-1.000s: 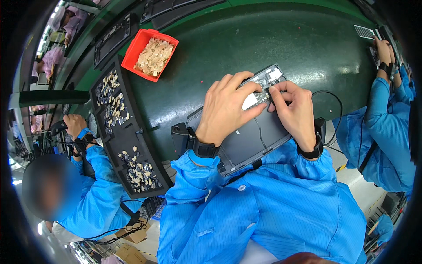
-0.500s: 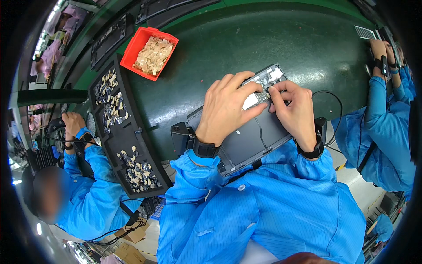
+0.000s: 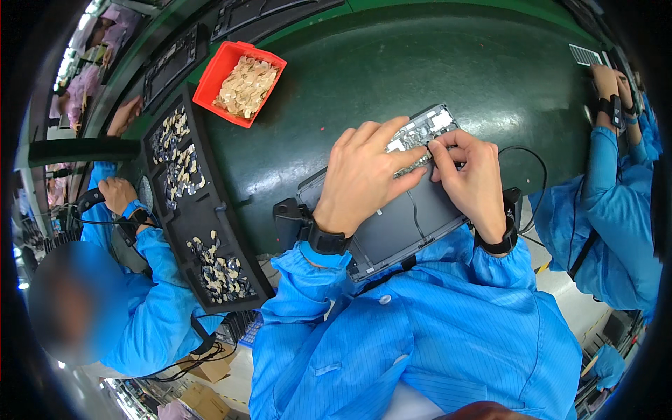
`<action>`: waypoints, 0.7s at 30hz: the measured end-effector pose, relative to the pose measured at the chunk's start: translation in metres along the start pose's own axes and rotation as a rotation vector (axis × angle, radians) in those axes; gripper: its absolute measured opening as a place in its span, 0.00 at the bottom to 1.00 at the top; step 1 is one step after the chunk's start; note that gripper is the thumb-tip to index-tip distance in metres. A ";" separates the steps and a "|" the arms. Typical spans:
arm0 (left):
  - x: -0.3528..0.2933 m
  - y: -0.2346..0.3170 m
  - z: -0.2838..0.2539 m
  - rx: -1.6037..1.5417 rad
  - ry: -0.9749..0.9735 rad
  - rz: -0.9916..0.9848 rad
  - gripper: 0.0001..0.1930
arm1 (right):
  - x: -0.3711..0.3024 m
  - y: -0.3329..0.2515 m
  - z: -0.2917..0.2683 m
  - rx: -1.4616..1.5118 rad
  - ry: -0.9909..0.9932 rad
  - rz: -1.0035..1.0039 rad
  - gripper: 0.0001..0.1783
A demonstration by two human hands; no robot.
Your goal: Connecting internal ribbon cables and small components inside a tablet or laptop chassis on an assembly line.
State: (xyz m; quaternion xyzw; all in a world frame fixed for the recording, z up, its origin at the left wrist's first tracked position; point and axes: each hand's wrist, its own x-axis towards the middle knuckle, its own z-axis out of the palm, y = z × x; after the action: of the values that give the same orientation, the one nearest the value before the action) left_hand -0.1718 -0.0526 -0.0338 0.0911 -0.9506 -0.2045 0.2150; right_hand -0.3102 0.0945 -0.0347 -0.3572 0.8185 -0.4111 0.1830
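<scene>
An opened dark grey electronic device casing (image 3: 388, 227) lies aslant at the table's near edge, with a circuit board (image 3: 420, 133) along its far side. My left hand (image 3: 364, 171) rests over the board and casing from the left, fingers stretched out and apart, its index fingertip by my right fingertips. At the board's right part, my right hand (image 3: 467, 168) pinches thumb and index finger together. Whatever they hold is too small or hidden to name. A thin dark cable (image 3: 416, 210) runs down the casing's inside. Both wrists wear black straps with small devices.
On the green table (image 3: 350, 70), a red bin (image 3: 210, 77) holds pale flat pieces. Left of me a black tray (image 3: 199, 203) carries several small black-and-cream parts. Co-workers in blue sit at the left (image 3: 140, 308) and right (image 3: 609, 210). A black cable (image 3: 542, 175) loops beside my right wrist.
My left index finger has stretched across the board toward my right fingertips, covering part of a white patch. My right hand stays nearly still. The left co-worker has reached one hand toward the table's far side.
</scene>
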 end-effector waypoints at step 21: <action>0.003 0.016 -0.006 0.097 -0.083 -0.064 0.17 | 0.005 -0.007 -0.047 -0.035 0.011 -0.058 0.11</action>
State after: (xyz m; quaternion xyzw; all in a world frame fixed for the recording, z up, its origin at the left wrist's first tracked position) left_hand -0.1728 -0.0410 -0.0214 0.1231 -0.9642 -0.1683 0.1640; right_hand -0.3383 0.1136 -0.0017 -0.3818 0.8157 -0.4040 0.1603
